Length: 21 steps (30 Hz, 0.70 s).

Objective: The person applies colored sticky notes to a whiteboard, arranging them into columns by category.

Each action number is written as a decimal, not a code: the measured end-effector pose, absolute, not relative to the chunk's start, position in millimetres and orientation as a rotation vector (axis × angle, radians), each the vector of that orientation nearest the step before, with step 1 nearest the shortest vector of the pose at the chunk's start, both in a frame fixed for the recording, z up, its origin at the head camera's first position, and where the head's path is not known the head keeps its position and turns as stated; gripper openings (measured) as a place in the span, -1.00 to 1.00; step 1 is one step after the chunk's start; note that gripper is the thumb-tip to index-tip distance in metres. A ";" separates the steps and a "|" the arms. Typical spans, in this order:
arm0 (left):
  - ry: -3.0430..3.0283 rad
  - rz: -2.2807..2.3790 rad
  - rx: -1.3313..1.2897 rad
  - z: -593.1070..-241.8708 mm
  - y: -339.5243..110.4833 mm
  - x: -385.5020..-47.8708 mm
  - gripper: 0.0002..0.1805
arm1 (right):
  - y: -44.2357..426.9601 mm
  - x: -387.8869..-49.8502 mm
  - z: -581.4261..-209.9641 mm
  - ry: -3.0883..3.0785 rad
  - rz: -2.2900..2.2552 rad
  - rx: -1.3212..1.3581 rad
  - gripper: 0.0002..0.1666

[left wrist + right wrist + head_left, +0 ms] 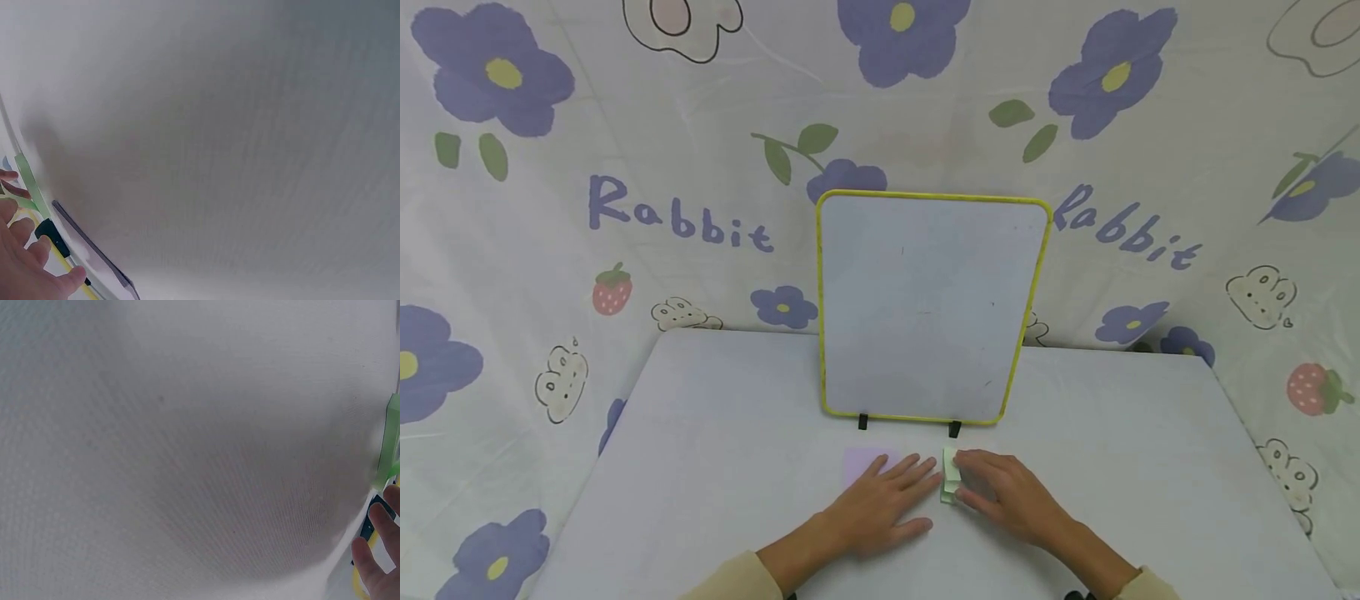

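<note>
My left hand (883, 504) lies palm down with its fingers spread, partly over a purple square of paper (856, 463). Its fingertips (44, 244) show at the lower left of the left wrist view. To its right, a light green folded paper (952, 465) stands slightly raised on the table, its layers overlapping. My right hand (1011, 498) holds this paper by its right side, with bent fingers near the upper corner and the thumb near the lower one. Fingers (375, 531) of that hand appear at the right edge of the right wrist view.
A whiteboard (928, 308) with a yellow frame stands upright behind the papers, on black feet (954, 429). The white table (722, 417) spreads out on both sides. Behind it hangs a patterned cloth (700, 150) with flowers and rabbits.
</note>
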State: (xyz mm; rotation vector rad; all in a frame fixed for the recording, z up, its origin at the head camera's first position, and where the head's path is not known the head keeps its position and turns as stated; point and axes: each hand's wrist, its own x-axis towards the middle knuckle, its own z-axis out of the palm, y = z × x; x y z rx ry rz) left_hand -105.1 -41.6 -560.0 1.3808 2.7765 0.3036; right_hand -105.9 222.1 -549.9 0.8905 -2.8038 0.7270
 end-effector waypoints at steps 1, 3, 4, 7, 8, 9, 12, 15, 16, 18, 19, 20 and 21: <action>2.772 0.307 1.387 -559.5 -41.0 -104.9 -0.33 | 222.2 -106.2 -550.2 -2.795 0.724 0.896 -0.47; 2.768 0.307 1.396 -559.2 -39.9 -104.8 -0.33 | 222.4 -106.7 -551.1 -2.785 0.720 0.898 -0.47; 2.766 0.305 1.398 -559.3 -39.4 -104.8 -0.33 | 222.2 -107.0 -551.4 -2.779 0.721 0.899 -0.48; 2.767 0.297 1.395 -559.5 -38.2 -104.4 -0.33 | 221.4 -107.3 -552.2 -2.762 0.728 0.897 -0.49; 2.769 0.294 1.394 -559.7 -37.9 -104.4 -0.33 | 220.8 -107.3 -552.3 -2.758 0.737 0.894 -0.50; 2.771 0.296 1.393 -559.7 -37.7 -104.3 -0.33 | 220.3 -107.2 -552.3 -2.755 0.744 0.889 -0.52; 2.780 0.302 1.397 -560.2 -37.1 -103.8 -0.34 | 218.4 -106.7 -552.6 -2.740 0.753 0.872 -0.61; 2.786 0.302 1.400 -560.9 -36.8 -103.3 -0.34 | 216.5 -106.4 -552.6 -2.720 0.767 0.870 -0.74; 2.787 0.299 1.401 -561.2 -36.6 -103.2 -0.35 | 216.0 -106.5 -552.7 -2.713 0.769 0.874 -0.78; 2.785 0.287 1.401 -561.8 -36.3 -103.1 -0.35 | 215.1 -106.8 -552.7 -2.704 0.774 0.884 -0.84; 2.780 0.287 1.402 -562.1 -36.1 -103.0 -0.35 | 214.7 -107.1 -552.7 -2.702 0.781 0.886 -0.87; 2.775 0.288 1.400 -562.3 -35.8 -103.1 -0.35 | 214.4 -107.4 -552.7 -2.701 0.781 0.884 -0.89; 2.770 0.289 1.400 -562.3 -35.6 -103.1 -0.34 | 214.2 -107.6 -552.7 -2.700 0.778 0.883 -0.90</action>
